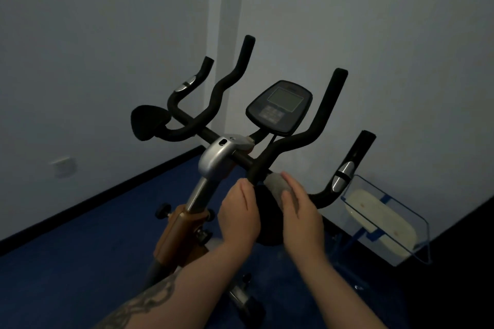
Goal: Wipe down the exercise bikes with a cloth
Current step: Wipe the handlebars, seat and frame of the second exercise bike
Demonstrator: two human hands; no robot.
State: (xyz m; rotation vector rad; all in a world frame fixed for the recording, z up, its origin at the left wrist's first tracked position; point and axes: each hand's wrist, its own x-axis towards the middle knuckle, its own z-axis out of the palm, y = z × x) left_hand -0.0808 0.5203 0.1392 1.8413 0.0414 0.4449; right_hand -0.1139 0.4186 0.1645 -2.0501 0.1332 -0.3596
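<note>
Room: grey-white walls [107, 35] w/ a vertical corner strip behind the bike; black skirting along the base; blue floor [80, 262]. Light dim throughout.

Exercise bike [213, 163]: front end only in view, centre frame. Silver stem clamp, chrome post below it, orange-brown frame sleeve further down w/ black adj. knobs just beside it.

Handlebars [302, 139]: black foam, multi-bend, four upright ends – two left of the stem clamp, two right. Silver pulse sensors on the outer bars, one each side. Black pad at far left of the clamp; a second black pad below-right of the clamp, mostly hidden behind the hands.

Console [279, 107]: black oval, grey screen, button block under it; sits above-right of the stem clamp, tilted toward the viewer.

Clear acrylic stand [401, 235]: well right of the bike, near the wall, blue edging, holds a cream oblong item; what that item is, cannot tell.

Wall socket [64, 167]: far left of the bike, low on the wall, blurred.

Left hand [239, 218]: below-right of the stem clamp, fingers curled over the inner right bar at its low bend, gripping it. Forearm tattooed.

Right hand [302, 218]: just right of the left hand, fingers bent around the cloth, holding it against the same bar.

Cloth [276, 184]: small, grey, bunched; under the right hand's fingers, touching the inner right bar just right of the stem clamp, above the black pad.
</note>
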